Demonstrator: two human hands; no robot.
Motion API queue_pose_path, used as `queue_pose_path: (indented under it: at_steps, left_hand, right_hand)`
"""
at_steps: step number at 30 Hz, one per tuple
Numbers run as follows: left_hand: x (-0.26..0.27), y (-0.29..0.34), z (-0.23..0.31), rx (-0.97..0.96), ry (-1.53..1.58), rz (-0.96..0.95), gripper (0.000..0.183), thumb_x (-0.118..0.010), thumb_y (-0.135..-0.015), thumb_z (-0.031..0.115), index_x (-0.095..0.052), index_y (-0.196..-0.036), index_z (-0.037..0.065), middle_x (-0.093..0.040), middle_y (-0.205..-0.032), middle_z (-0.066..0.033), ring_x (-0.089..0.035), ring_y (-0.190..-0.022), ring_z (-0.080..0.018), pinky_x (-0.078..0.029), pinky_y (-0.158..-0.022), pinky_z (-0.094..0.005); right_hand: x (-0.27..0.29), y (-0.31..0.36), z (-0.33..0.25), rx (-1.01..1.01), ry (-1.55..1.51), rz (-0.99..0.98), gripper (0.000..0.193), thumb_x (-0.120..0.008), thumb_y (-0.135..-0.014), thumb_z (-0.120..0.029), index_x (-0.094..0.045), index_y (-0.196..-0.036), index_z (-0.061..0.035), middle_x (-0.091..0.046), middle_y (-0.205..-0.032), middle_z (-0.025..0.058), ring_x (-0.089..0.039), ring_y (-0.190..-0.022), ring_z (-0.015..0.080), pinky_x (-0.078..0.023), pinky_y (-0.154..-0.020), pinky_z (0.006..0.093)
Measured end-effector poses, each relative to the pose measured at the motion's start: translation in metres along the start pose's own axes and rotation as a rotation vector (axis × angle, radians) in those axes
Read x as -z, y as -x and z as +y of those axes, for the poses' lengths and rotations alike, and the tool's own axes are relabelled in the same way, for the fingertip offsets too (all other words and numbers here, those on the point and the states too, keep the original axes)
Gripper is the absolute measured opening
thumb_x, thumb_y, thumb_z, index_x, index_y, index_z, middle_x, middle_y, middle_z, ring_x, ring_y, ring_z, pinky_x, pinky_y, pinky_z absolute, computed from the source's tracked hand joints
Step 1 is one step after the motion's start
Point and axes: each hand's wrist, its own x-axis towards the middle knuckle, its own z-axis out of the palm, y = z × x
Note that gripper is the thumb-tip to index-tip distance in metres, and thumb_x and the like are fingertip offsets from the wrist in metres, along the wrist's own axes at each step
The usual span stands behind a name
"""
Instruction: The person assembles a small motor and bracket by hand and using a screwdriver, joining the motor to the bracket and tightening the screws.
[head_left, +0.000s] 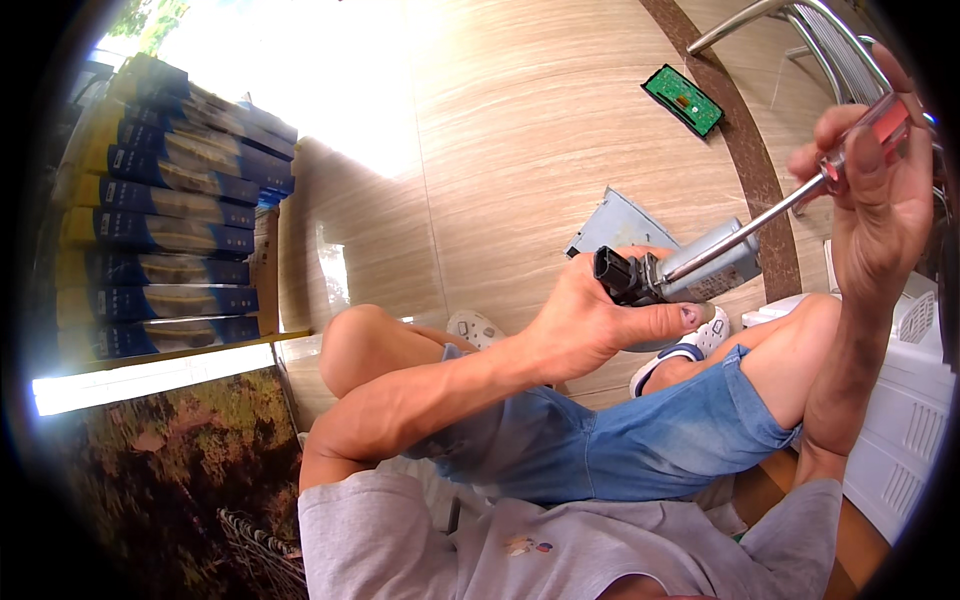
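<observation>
On the tall stack of boxes (pixel 180 245), at nine to ten o'clock of the view, each blue-and-yellow side carries small pale printing, which is repeated from box to box. On the motor (pixel 722 270), a grey metal cylinder at three o'clock, some small dark marks stand near the lower right end — they are too small to be read. The grey T-shirt (pixel 620 545), at six o'clock, has a small coloured motif on the chest.

The left hand (pixel 600 315) is grasping the motor at its end with the black connector (pixel 618 275), the thumb lying along the lower side. The right hand (pixel 885 195) is closed around the red handle of a screwdriver (pixel 780 212); its steel shaft points toward eight o'clock and crosses over the motor. Whether the tip touches, I cannot tell.

The floor (pixel 520 130) is of glossy beige tiles with fine grain, and a brown strip (pixel 765 195) runs across it. Strong daylight falls at eleven o'clock. On the tiles lie a grey metal plate (pixel 620 222) at two o'clock and, farther out, a green circuit board (pixel 683 98). A metal chair (pixel 735 27) stands beyond — white plastic housings (pixel 900 420) are at four o'clock.
</observation>
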Motion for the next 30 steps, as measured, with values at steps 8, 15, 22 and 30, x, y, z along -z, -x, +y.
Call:
queue_pose_path:
  at_steps: [8, 15, 22, 30]
  left_hand:
    - [-0.003, 0.001, -0.005, -0.06, 0.07, 0.015, 0.035, -0.085, -0.083, 0.018, -0.07, -0.108, -0.001, -0.066, -0.085, 0.0023, -0.056, -0.075, -0.0049, -0.046, -0.067, -0.0232]
    - [-0.003, 0.002, -0.004, -0.082, 0.073, -0.008, 0.034, -0.085, -0.084, 0.019, -0.07, -0.108, -0.001, -0.067, -0.085, 0.0019, -0.057, -0.076, -0.0051, -0.047, -0.068, -0.0234]
    - [0.004, 0.002, -0.006, -0.039, 0.069, -0.019, 0.049, -0.087, -0.082, 0.019, -0.065, -0.119, -0.004, -0.071, -0.1, -0.0062, -0.065, -0.091, -0.0109, -0.054, -0.082, -0.0259]
    - [-0.004, 0.003, -0.005, -0.106, 0.057, -0.029, 0.03, -0.083, -0.085, 0.019, -0.071, -0.105, 0.001, -0.065, -0.083, 0.0041, -0.055, -0.076, -0.0043, -0.046, -0.068, -0.0232]
  right_hand:
    - [-0.001, -0.006, -0.02, -0.102, -0.067, -0.098, 0.066, -0.062, -0.098, -0.017, -0.029, -0.153, -0.0012, -0.061, -0.126, 0.0215, -0.069, -0.105, 0.0214, -0.061, -0.085, 0.0285]
    - [0.005, 0.003, -0.006, 0.001, 0.099, -0.013, 0.065, -0.064, -0.099, -0.024, -0.032, -0.151, -0.0021, -0.063, -0.124, 0.0183, -0.072, -0.099, 0.0204, -0.061, -0.082, 0.0282]
    - [-0.021, -0.006, -0.019, -0.02, -0.368, 0.014, 0.059, -0.058, -0.1, -0.015, -0.031, -0.152, -0.0021, -0.06, -0.128, 0.0216, -0.069, -0.106, 0.0236, -0.059, -0.089, 0.0344]
    - [0.016, 0.0, -0.004, -0.003, 0.024, -0.078, 0.062, -0.06, -0.1, -0.022, -0.032, -0.15, -0.0012, -0.06, -0.128, 0.0247, -0.071, -0.102, 0.0285, -0.06, -0.089, 0.0375]
